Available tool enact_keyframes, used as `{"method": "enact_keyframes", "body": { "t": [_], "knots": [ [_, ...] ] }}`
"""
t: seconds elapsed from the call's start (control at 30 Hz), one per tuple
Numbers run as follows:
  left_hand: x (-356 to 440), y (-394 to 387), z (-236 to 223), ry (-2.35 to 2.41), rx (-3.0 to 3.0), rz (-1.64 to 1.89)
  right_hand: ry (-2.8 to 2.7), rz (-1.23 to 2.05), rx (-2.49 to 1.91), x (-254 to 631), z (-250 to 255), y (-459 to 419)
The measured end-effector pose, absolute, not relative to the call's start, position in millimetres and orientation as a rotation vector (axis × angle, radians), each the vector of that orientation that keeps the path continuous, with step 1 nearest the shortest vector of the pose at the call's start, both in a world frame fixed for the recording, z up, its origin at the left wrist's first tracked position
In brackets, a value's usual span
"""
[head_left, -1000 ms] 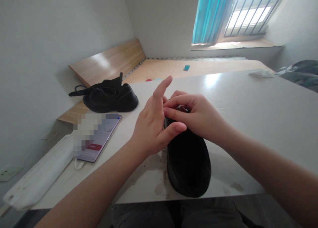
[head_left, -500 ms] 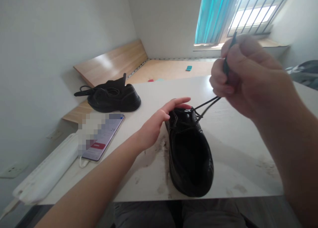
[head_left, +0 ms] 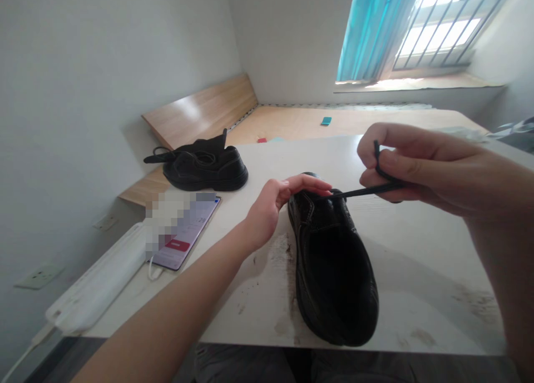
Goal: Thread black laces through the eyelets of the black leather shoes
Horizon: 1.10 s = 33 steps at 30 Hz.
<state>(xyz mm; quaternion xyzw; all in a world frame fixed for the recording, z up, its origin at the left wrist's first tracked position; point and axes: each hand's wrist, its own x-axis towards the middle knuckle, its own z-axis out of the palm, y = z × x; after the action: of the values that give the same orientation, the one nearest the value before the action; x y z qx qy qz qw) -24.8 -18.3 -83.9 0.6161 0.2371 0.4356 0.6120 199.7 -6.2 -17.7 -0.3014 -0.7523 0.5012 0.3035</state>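
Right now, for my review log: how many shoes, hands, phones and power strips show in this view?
Black leather shoes: 2 (near shoe, far shoe)
Hands: 2 (left hand, right hand)
Phones: 1 (phone)
Power strips: 1 (power strip)
Total: 6

Left hand [head_left: 269,209] resting on black leather shoe [head_left: 334,277], right hand [head_left: 413,169] pinching black lace [head_left: 362,193]

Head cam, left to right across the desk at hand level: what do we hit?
White power strip, phone, left hand, black shoe, right hand holding a shoelace.
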Motion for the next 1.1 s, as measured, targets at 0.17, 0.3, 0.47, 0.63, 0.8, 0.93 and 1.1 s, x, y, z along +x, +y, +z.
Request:
{"method": "enact_keyframes", "body": {
  "t": [0.17,0.3,0.47,0.63,0.8,0.93,1.1],
  "knots": [
    [-23.5,-15.5,-87.3,0.544,1.416,1.004,-1.850,1.577,-0.590,189.8,-23.0,-12.6],
    [-31.2,-10.6,-86.8,0.595,1.458,0.929,-1.746,1.784,-0.524,188.3,-26.8,-8.8],
    [-46.9,-13.8,-69.9,0.741,1.875,0.612,-1.318,1.850,-0.558,183.8,-28.0,-1.7],
    [-50.7,-15.8,-64.3,0.780,1.978,0.559,-1.458,1.906,-0.358,181.9,-35.6,-7.5],
    [-48.7,-15.6,-68.6,0.809,1.985,0.580,-1.572,1.881,-0.329,177.8,-33.5,-16.4],
    [-42.5,-22.8,-69.9,0.843,1.998,0.734,-1.314,1.693,-0.552,172.3,-26.3,-11.7],
    [-31.4,-29.5,-70.1,0.908,2.174,1.078,-1.177,1.704,-0.530,165.8,-26.2,-9.3]
  ]
}}
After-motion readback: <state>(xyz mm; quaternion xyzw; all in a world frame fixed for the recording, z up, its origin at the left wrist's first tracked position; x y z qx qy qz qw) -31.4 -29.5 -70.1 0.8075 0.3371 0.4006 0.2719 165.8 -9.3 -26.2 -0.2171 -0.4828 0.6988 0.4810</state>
